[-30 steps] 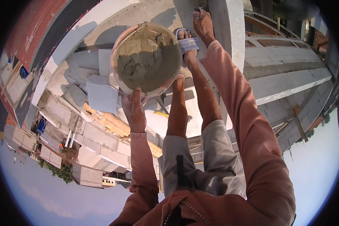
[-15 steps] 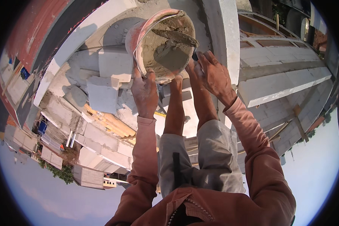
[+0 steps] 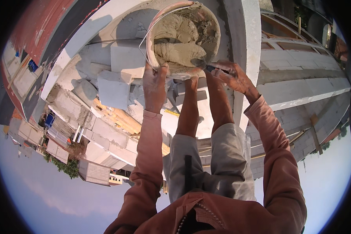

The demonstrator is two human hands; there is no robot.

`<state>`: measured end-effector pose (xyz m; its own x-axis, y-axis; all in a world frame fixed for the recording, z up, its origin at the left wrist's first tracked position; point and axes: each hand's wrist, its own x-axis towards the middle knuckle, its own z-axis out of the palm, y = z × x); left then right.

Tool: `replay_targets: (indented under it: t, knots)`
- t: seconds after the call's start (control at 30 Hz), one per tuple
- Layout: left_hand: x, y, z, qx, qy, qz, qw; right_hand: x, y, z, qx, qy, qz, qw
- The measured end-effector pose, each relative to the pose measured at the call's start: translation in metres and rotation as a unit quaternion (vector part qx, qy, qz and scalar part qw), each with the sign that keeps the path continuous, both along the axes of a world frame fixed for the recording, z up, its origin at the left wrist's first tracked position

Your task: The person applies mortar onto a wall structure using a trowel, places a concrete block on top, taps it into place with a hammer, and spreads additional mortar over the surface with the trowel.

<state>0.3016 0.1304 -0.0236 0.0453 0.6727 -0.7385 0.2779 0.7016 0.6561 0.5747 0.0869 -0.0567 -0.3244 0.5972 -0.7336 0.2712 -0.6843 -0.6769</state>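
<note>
A pinkish bucket point(image 3: 150, 46), its wire handle point(image 3: 141, 43) slung left, holds lumpy wet grey-brown mortar point(image 3: 189, 29). The left hand point(image 3: 156, 87) pinches its near left rim; the right hand point(image 3: 234, 77) curls around a mortar-caked trowel point(image 3: 199, 62), blade inside the bucket, near right. Pale rectangular blocks point(image 3: 114, 90) lie left, beside a low curved wall point(image 3: 72, 66).

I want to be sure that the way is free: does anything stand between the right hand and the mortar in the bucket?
Only the bucket rim lies between; the trowel in the right hand reaches over it to the mortar. The left hand grips that rim farther left, clear of the trowel.
</note>
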Motion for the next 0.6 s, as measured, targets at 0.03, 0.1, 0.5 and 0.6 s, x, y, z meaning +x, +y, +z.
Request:
replay_targets:
  t: [0.03, 0.1, 0.5, 0.6]
  knots:
    - [-0.004, -0.005, -0.004, -0.006, -0.045, 0.066, 0.997, 0.005, -0.002, 0.002, -0.017, 0.008, -0.012, 1.000]
    - [-0.007, -0.009, -0.012, -0.006, -0.097, 0.132, 0.987, 0.020, -0.003, 0.006, -0.048, 0.018, -0.038, 0.998]
    - [-0.034, -0.039, -0.003, -0.051, -0.086, 0.302, 0.948, 0.029, 0.083, -0.122, 0.355, -0.414, -0.041, 0.837]
    - [-0.041, -0.045, 0.002, -0.066, -0.064, 0.315, 0.945, -0.006, 0.112, -0.166, 0.283, -0.427, 0.002, 0.859]
